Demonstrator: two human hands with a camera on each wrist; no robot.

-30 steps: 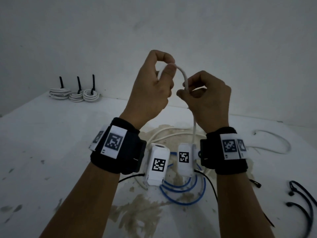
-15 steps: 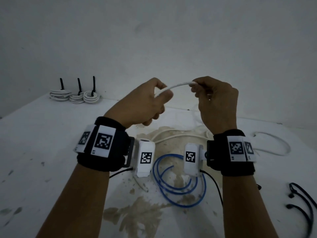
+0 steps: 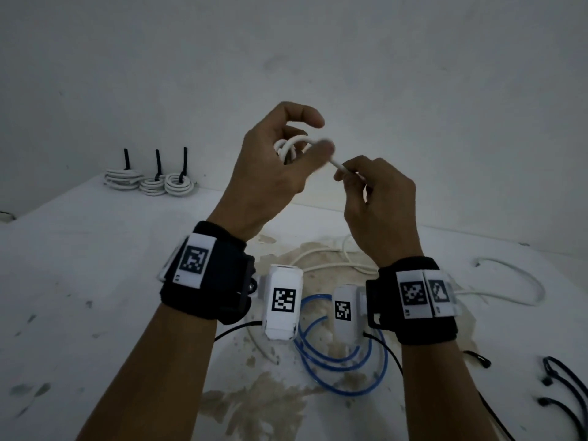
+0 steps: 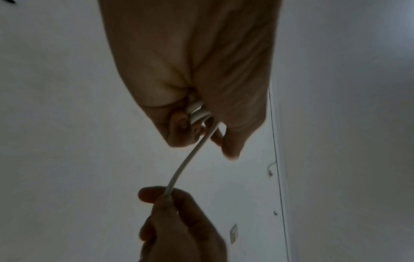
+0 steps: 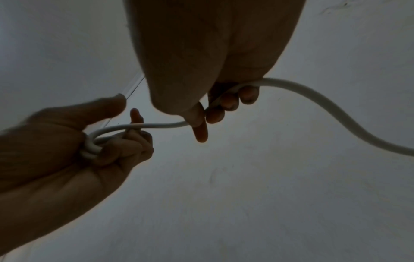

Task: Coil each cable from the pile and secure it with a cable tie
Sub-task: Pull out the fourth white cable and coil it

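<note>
My left hand (image 3: 280, 160) is raised above the table and grips a small coil of the white cable (image 3: 291, 146) in its curled fingers, index finger lifted. In the right wrist view the loops (image 5: 90, 147) sit against that palm. A short stretch of the cable (image 4: 186, 159) runs from the coil to my right hand (image 3: 372, 189), which pinches it between thumb and fingers. The cable's free length (image 5: 331, 108) trails away past the right hand. More white cable (image 3: 318, 259) and a blue cable (image 3: 343, 361) lie on the table below.
Three coiled white cables with black ties (image 3: 149, 181) stand at the table's (image 3: 79, 281) far left corner by the wall. Loose black cable ties (image 3: 563, 386) lie at the right edge. A white cable loop (image 3: 515, 281) lies on the right. Brown stains mark the tabletop.
My left hand has risen and turned, and another loop of white cable now sits in its fingers. My right hand has dropped lower and stays close beside it.
</note>
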